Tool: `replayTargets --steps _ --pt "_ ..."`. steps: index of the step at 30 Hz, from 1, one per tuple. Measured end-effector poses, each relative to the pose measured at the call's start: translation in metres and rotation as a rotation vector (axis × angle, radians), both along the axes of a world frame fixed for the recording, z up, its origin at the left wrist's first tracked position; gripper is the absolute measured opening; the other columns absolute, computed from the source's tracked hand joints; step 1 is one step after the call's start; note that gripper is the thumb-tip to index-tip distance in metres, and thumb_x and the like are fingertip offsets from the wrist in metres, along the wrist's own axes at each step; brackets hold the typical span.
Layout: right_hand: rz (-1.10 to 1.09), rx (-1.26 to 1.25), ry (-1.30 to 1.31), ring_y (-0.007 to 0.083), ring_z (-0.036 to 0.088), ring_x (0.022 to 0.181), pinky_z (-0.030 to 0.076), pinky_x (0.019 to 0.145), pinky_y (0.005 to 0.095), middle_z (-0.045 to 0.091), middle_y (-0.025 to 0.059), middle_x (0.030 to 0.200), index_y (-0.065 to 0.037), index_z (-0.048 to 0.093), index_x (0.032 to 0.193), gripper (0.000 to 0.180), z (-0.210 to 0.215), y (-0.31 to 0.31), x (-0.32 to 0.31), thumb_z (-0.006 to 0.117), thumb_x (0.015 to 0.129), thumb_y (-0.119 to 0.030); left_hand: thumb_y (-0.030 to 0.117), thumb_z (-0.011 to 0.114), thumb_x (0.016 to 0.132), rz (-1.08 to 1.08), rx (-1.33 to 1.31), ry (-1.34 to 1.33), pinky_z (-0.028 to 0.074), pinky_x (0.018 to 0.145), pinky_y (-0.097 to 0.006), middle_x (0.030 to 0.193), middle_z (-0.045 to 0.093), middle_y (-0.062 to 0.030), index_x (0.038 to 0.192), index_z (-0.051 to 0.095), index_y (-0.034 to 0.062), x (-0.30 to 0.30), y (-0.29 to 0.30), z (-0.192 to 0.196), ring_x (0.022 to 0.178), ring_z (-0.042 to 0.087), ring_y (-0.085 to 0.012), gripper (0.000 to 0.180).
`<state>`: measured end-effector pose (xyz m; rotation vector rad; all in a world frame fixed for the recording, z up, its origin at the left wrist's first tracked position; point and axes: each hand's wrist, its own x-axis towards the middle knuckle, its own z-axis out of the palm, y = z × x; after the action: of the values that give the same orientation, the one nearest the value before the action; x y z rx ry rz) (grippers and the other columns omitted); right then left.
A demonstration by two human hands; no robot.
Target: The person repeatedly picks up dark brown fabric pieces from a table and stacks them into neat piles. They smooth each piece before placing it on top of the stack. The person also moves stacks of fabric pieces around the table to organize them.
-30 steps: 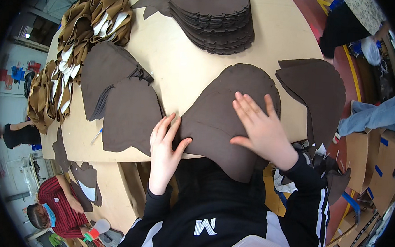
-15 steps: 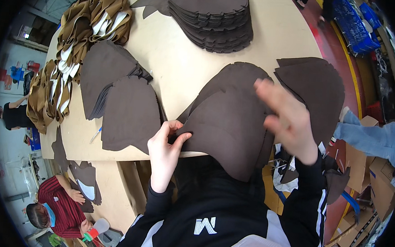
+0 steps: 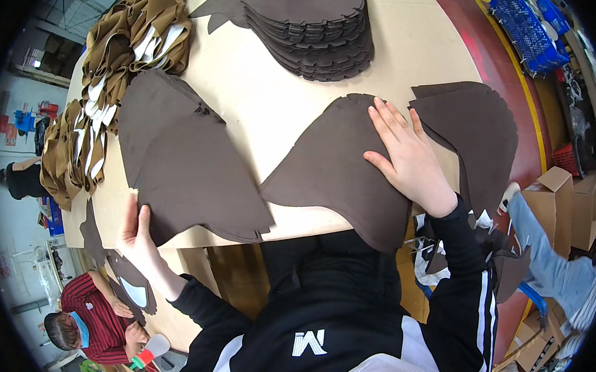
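My left hand (image 3: 146, 243) is at the left edge of a dark brown cut panel (image 3: 200, 173), its thumb over the edge and the fingers just outside it. That panel lies over a stack of similar panels (image 3: 157, 95) on the left of the table. Flat on another dark brown panel (image 3: 340, 168) at the middle front rests my right hand (image 3: 409, 152), fingers stretched out. This panel's lower part hangs past the table edge. To the right of that hand are more brown panels (image 3: 482, 132).
A tall stack of dark panels (image 3: 307, 30) stands at the table's (image 3: 268, 109) far side. Tan and white pieces (image 3: 140, 36) heap at far left. A person in a striped red shirt (image 3: 96, 310) works at lower left. Cardboard boxes (image 3: 549, 201) and a blue crate (image 3: 526, 33) stand right.
My left hand has moved left with a brown panel, which now covers the left stack. My right hand has come down flat onto the middle panel.
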<state>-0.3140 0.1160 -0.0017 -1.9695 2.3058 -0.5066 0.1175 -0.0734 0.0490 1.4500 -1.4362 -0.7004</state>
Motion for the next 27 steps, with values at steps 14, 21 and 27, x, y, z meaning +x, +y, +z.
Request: replayTargets --steps 14,21,27 --pt "0.784 0.159 -0.429 0.0337 0.036 0.150 0.030 0.123 0.0467 0.038 0.0163 0.162 -0.002 0.041 0.154 0.080 0.025 0.013 0.041 0.071 0.092 -0.043 0.018 0.086 0.081 -0.695 0.001 -0.467 0.040 0.115 -0.045 0.149 0.053 -0.0232 0.145 0.052 -0.0028 -0.159 0.084 -0.057 0.139 0.050 -0.0389 0.076" --pt "0.207 0.060 -0.017 0.0373 0.036 0.150 0.030 0.123 0.0476 0.036 0.0259 0.161 0.005 0.039 0.153 0.094 0.015 0.023 0.042 0.070 0.088 -0.057 0.014 0.089 0.073 -0.556 -0.082 -0.465 0.050 0.100 -0.039 0.122 0.068 -0.0139 0.130 0.067 0.0035 -0.170 0.088 -0.039 0.109 0.064 -0.0325 0.062" --pt "0.837 0.316 -0.319 0.0395 0.033 0.151 0.027 0.123 0.0483 0.032 0.0241 0.163 0.000 0.039 0.155 0.094 0.016 0.052 0.059 0.063 0.091 -0.064 0.008 0.085 0.083 -0.487 0.039 -0.202 0.056 0.073 -0.027 0.101 0.078 -0.0165 0.116 0.076 0.0007 -0.170 0.085 -0.044 0.079 0.071 -0.0112 0.035"
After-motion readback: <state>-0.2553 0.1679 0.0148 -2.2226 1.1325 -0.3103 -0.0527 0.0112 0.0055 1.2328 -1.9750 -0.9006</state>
